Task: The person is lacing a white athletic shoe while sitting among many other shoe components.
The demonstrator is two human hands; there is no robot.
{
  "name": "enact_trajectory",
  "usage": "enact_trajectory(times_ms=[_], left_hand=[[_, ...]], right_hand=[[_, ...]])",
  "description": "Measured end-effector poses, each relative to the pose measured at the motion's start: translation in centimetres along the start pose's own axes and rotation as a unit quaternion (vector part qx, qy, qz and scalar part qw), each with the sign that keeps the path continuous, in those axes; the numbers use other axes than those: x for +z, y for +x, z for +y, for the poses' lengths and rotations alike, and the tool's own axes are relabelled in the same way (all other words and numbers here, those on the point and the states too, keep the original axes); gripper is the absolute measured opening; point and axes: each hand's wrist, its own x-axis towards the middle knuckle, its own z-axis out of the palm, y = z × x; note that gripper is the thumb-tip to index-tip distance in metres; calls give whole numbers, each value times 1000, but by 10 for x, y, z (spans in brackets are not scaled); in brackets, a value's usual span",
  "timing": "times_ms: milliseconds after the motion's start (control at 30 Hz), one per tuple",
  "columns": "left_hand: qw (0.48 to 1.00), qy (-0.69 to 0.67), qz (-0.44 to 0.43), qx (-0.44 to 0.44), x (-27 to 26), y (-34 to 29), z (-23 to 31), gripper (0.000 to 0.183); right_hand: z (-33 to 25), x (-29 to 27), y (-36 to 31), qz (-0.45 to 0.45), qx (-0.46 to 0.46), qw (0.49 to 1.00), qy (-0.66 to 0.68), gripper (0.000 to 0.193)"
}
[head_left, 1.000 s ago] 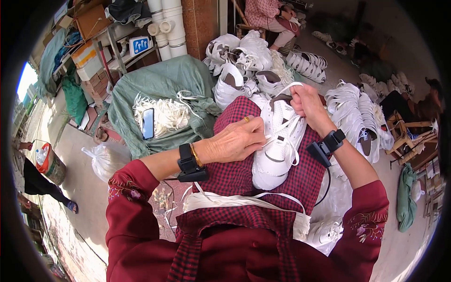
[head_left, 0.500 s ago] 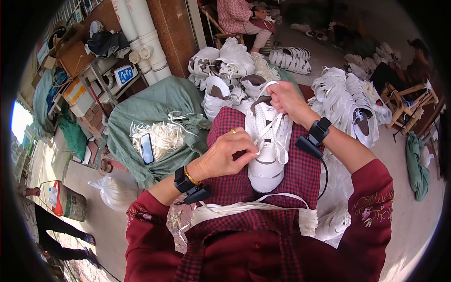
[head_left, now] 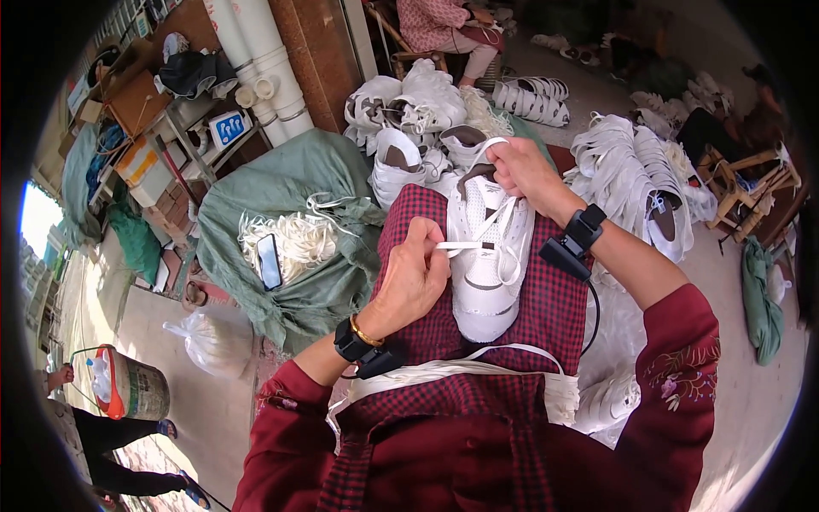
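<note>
On my lap, over a red-and-black checked apron (head_left: pixel 554 311), lies a white sneaker (head_left: pixel 484 303), toe toward me. My left hand (head_left: pixel 408 277) is closed at its left side, pinching a white shoelace (head_left: pixel 462 246) that runs straight out from the eyelets. By the dark collar, the closed fingers of my right hand (head_left: pixel 526 177) grip another stretch of lace, which loops above the tongue. A loose loop of lace hangs on the shoe's right side. Across my waist lies a bundle of white laces (head_left: pixel 444 377).
At left, a green sack (head_left: pixel 294 171) bears a heap of white laces (head_left: pixel 311 243) and a phone (head_left: pixel 268 261). White shoes (head_left: pixel 397 166) are piled ahead, more shoes (head_left: pixel 631 162) at right. A person (head_left: pixel 435 30) sits beyond; another carries a bucket (head_left: pixel 141 384) at far left.
My left hand has moved left off the shoe, drawing the lace out straight. My right hand stays by the collar. The person with the bucket has come further into view.
</note>
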Motion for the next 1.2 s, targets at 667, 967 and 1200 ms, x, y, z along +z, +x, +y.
enact_trajectory(times_ms=[667,967,1200], left_hand=[[904,226,-94,351,28,-27,9,54],[891,250,-121,360,29,-23,1,54],[963,27,-22,269,11,-4,2,15]], right_hand=[[-81,66,91,-59,-493,770,-402,26],[-130,13,132,-12,-624,570,-535,22],[-120,-20,70,-30,-361,838,-408,32]])
